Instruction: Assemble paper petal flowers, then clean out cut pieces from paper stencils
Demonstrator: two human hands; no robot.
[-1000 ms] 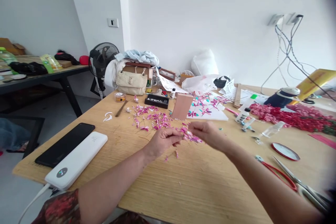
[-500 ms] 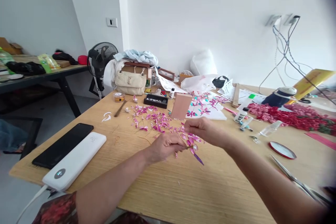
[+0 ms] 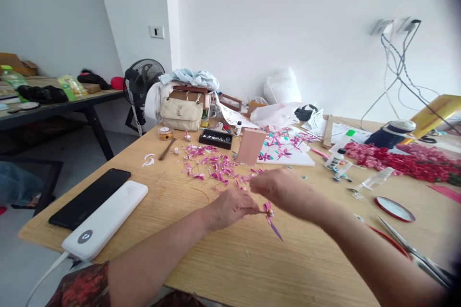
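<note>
Pinching a purple-pink flower by its stem in the nearly closed fingers of the left hand, apparently to spare its petals, and hovering close by with the right hand, bent too far from view to tell its grip or contents. Having loose petals just beyond on the desk, likely for easy reach, with phone and scissors off to opposite sides, seemingly for elbow room.

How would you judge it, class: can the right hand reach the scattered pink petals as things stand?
Probably yes: the right hand is close to the pink petals and nothing visible stands between them. The left hand, holding the flower, is nearer the camera.
</note>
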